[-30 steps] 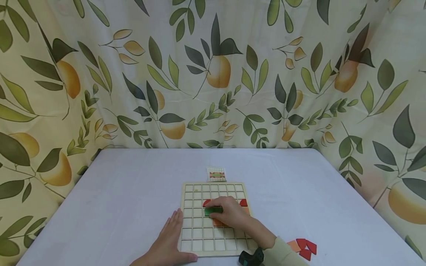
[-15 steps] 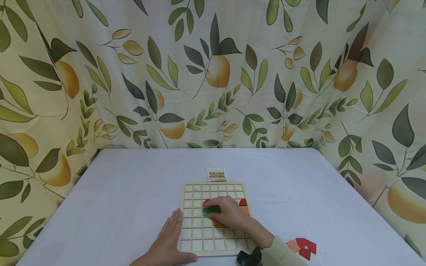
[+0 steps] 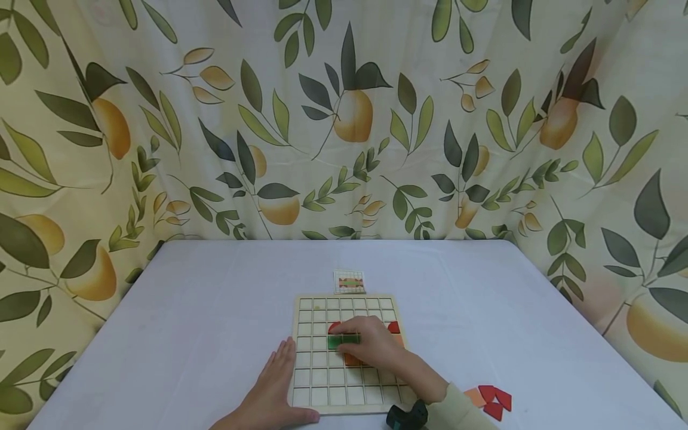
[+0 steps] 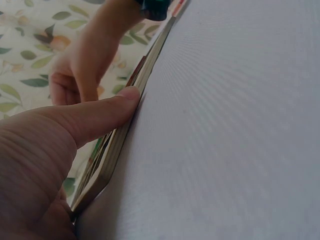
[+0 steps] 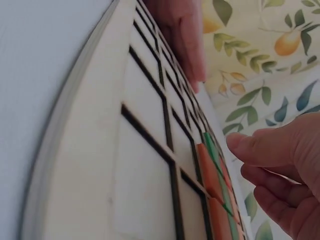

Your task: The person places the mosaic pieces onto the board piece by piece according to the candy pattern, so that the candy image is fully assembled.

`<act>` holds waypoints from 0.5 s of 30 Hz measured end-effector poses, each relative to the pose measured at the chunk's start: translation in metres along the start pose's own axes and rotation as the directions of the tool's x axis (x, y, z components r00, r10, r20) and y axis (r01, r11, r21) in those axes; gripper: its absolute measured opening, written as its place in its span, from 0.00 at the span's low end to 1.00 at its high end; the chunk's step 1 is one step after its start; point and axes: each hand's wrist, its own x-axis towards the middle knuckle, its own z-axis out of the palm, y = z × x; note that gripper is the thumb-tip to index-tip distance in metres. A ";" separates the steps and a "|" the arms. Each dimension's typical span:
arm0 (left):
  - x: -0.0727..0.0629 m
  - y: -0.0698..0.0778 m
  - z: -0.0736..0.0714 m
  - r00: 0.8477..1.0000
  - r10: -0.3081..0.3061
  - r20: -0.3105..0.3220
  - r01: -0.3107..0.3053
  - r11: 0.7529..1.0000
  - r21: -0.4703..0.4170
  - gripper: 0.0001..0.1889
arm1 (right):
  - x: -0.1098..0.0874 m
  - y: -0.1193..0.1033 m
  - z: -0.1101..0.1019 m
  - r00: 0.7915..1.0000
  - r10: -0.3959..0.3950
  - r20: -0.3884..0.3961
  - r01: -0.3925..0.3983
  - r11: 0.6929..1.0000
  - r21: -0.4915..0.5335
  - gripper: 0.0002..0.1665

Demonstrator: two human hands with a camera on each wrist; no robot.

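In the head view, a white gridded board (image 3: pixel 317 379) lies on the table. My left hand (image 3: pixel 274 382) rests along its left side, thumb at the front edge; the left wrist view shows that thumb (image 4: pixel 107 112) against the board's rim. Over the middle of the board is my right hand (image 3: pixel 373 343), index finger and thumb on either side of a green strip (image 3: pixel 335 341). The strip lies flat in the cells, dark grid lines crossing it. Beside it in the right wrist view is an orange piece (image 5: pixel 209 170). Red pieces (image 3: pixel 393 327) sit in a farther row.
A small picture card (image 3: pixel 349 282) lies just beyond the board. Several loose red and orange pieces (image 3: pixel 493 410) are on the white tablecloth (image 3: pixel 215 310) at the right. A patterned curtain (image 3: pixel 301 119) hangs behind the table. A dark device (image 3: pixel 407 415) is worn on the right wrist.
The green strip has gone from sitting above the grid to lying down in its cells, lines now showing across it. Both hands have stayed almost where they were.
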 end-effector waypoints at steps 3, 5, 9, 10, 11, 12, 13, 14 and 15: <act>0.000 0.000 0.001 1.000 0.007 -0.005 -0.007 1.000 -0.002 0.70 | -0.006 -0.001 -0.006 1.000 0.002 -0.013 -0.003 1.000 -0.023 0.15; 0.000 0.000 0.001 1.000 0.012 -0.008 -0.012 1.000 -0.003 0.70 | -0.012 0.000 -0.009 1.000 0.004 -0.026 -0.005 0.999 -0.047 0.15; 0.000 0.000 0.002 1.000 0.020 -0.017 -0.020 1.000 -0.004 0.70 | -0.025 0.007 -0.014 0.999 -0.005 -0.042 0.002 0.998 -0.071 0.14; 0.000 0.000 0.002 1.000 0.021 -0.019 -0.021 1.000 -0.004 0.70 | -0.028 0.009 -0.015 0.999 -0.011 -0.045 0.008 0.998 -0.063 0.14; -0.001 0.000 0.003 1.000 0.022 -0.021 -0.023 1.000 -0.004 0.70 | -0.031 0.011 -0.016 0.999 -0.016 -0.046 0.013 0.998 -0.058 0.13; -0.001 0.000 0.003 0.999 0.024 -0.023 -0.024 1.000 -0.003 0.70 | -0.034 0.013 -0.017 0.999 -0.022 -0.047 0.019 0.998 -0.053 0.13; -0.001 0.000 0.003 0.999 0.025 -0.024 -0.025 1.000 -0.004 0.70 | -0.037 0.015 -0.018 0.999 -0.023 -0.050 0.020 0.999 -0.047 0.12; -0.001 0.000 0.003 0.999 0.025 -0.025 -0.025 1.000 -0.004 0.70 | -0.041 0.016 -0.020 0.998 -0.031 -0.053 0.029 0.999 -0.039 0.12; -0.001 0.000 0.003 0.999 0.025 -0.025 -0.025 1.000 -0.005 0.70 | -0.044 0.018 -0.021 0.998 -0.033 -0.056 0.032 0.999 -0.034 0.12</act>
